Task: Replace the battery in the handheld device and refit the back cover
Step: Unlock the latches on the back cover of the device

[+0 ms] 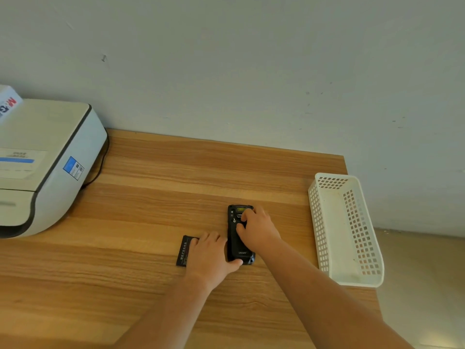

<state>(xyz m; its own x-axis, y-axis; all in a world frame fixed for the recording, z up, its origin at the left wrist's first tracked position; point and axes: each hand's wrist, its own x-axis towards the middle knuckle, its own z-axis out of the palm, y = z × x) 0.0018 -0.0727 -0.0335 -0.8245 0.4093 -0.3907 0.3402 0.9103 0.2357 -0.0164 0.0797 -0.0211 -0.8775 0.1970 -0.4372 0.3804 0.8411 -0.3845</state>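
Observation:
A black handheld device [239,250] lies face down on the wooden table [156,192], its back up and a small logo near its near end. My right hand [258,229] rests on the device's upper half, fingers bent onto the area near the latch and scan window. My left hand [208,255] lies flat beside the device's left edge, its thumb pressed against the near end. Under the left fingers lies a flat black battery [185,250] with light printing, partly covered. Whether the back cover is seated I cannot tell.
A white printer [45,167] with a black cable stands at the far left. A white perforated plastic basket [347,227] sits at the table's right edge. A pale wall runs along the table's back edge. Floor shows beyond the right edge.

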